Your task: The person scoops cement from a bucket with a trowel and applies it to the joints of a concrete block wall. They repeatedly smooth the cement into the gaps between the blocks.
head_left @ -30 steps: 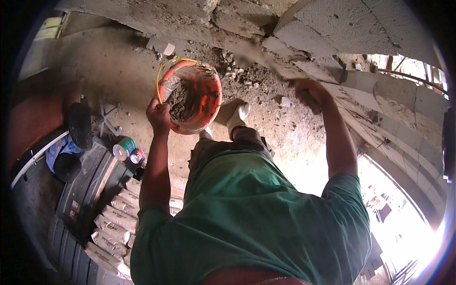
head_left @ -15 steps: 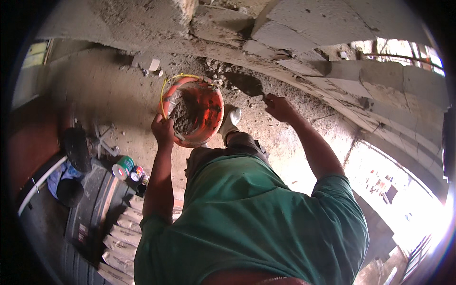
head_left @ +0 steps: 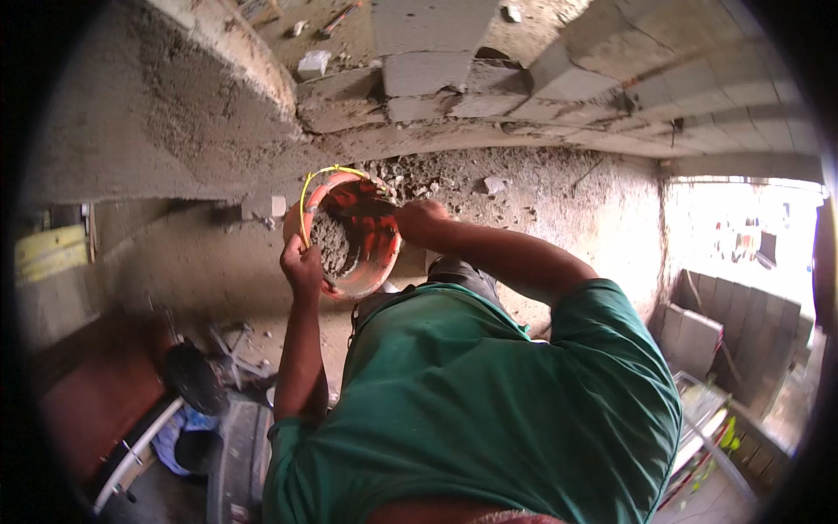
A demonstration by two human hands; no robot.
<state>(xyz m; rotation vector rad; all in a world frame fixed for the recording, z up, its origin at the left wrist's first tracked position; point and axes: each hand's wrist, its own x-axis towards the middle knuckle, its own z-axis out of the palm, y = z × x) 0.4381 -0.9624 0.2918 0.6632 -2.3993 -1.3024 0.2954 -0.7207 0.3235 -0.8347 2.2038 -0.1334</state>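
Note:
An orange bucket (head_left: 384,263) with a yellow cord handle (head_left: 305,196) stands tilted before me, wet grey mortar (head_left: 330,244) lying along its left inner side. My left hand (head_left: 301,264) is closed on the bucket's near left rim, beside the cord. Over the bucket's right rim, my right hand (head_left: 422,224) is wrapped round the handle of a trowel. The dark trowel blade (head_left: 367,208) reaches into the bucket, above the mortar's far edge. My fingers hide the trowel's handle.
Ahead runs a low wall of grey blocks (head_left: 428,74), with rubble (head_left: 495,185) along its foot. A rough concrete pillar (head_left: 236,61) rises at far left. Stacked blocks (head_left: 738,314) stand at right. A black round seat (head_left: 194,377) is at lower left.
My right hand has brought the trowel leftward from the wall side into the bucket. The left hand keeps its hold on the rim. The view has turned, showing more wall top.

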